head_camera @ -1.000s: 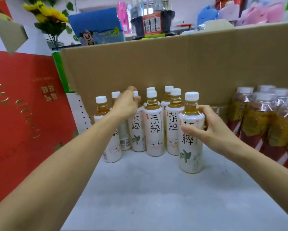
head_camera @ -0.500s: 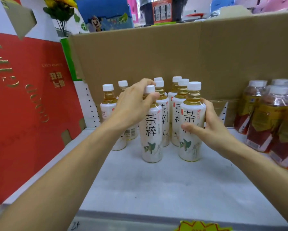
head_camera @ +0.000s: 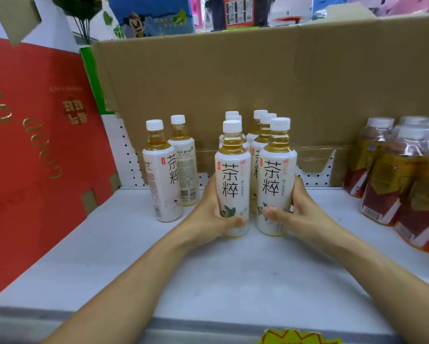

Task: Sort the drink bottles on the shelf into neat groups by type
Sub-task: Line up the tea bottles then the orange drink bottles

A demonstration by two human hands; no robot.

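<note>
1. Fingers [head_camera: 236, 221] of the left hand [head_camera: 213, 214] curl round the lower body of the left front tea bottle [head_camera: 232, 175], thumb across its label. Those of the right hand [head_camera: 305, 212] grip the right front tea bottle [head_camera: 276, 170] the same way.
2. Both bottles stand upright on the shelf [head_camera: 208, 269], just beside each other. They head two short rows [head_camera: 260, 115] of the same white-labelled tea that run back toward the cardboard sheet [head_camera: 233, 83].
3. The step in hand looks like squaring this group, with the front pair pressed together and the labels facing out.
4. Two stray bottles [head_camera: 162, 175] of the same tea stand apart to the left, the rear one showing its back label. The next move probably calls for letting go, bringing them in and turning that label forward without toppling the rows.
5. The shelf is pale, flat and matte, so bottles should slide without tipping. A yellow price tag [head_camera: 297, 337] sits on its grey front lip.
6. Amber bottles [head_camera: 387, 182] with red-and-gold labels cluster to the right, well apart. A red box [head_camera: 34, 145] walls the left, white pegboard [head_camera: 131, 157] shows behind, and artificial flowers [head_camera: 84, 11] stand above.
</note>
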